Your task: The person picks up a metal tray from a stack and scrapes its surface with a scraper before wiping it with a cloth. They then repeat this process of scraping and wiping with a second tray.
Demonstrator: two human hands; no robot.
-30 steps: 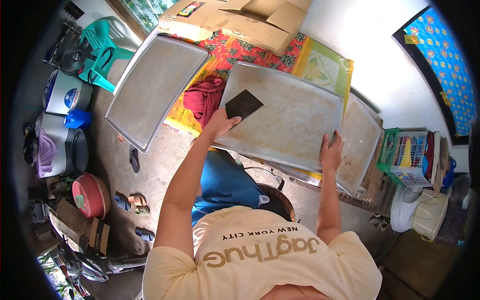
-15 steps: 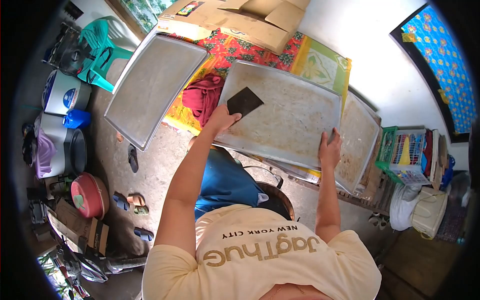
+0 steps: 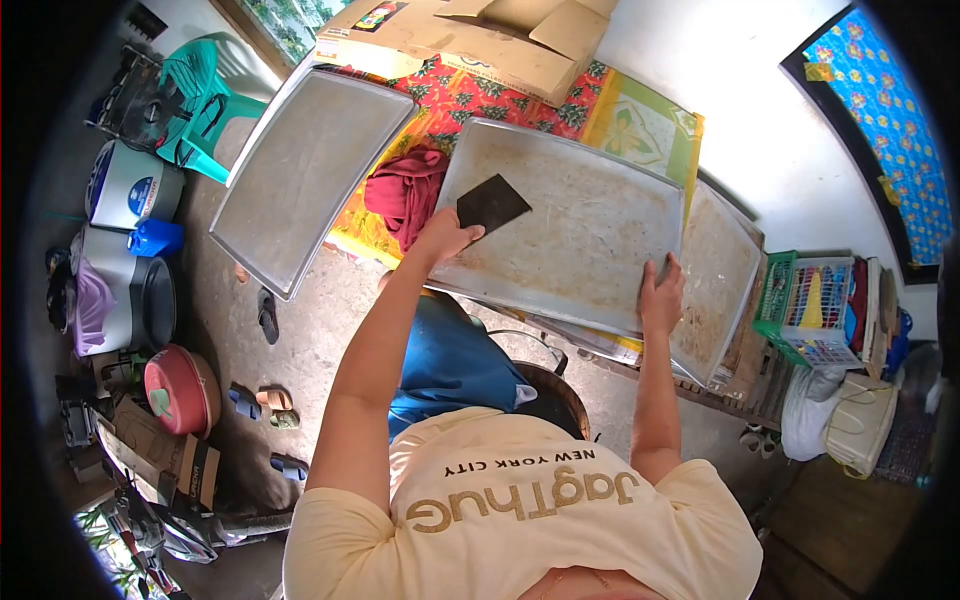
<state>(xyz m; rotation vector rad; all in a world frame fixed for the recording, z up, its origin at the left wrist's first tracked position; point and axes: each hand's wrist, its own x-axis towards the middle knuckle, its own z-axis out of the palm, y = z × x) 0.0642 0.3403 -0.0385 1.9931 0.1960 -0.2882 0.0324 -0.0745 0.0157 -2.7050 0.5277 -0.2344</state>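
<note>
My left hand (image 3: 447,240) is closed around one corner of a dark, flat square scraper (image 3: 497,204), which lies over the left part of a large metal baking tray (image 3: 580,230). The tray's surface is stained with brownish marks. At its lower right edge, my right hand (image 3: 661,295) grips the rim, fingers pointing up. Another stained tray (image 3: 712,285) sits partly under it on the right. To the left, a second large grey tray (image 3: 310,175) rests apart at a tilt. A bunched maroon cloth (image 3: 405,195) lies between the two.
A cardboard box (image 3: 480,50) stands behind on the patterned tablecloth (image 3: 470,95). Green and white plastic baskets (image 3: 815,305) are at right. A green chair (image 3: 205,110), a red basin (image 3: 180,390) and several slippers (image 3: 275,400) are at left. A round container (image 3: 560,395) stands below the tray.
</note>
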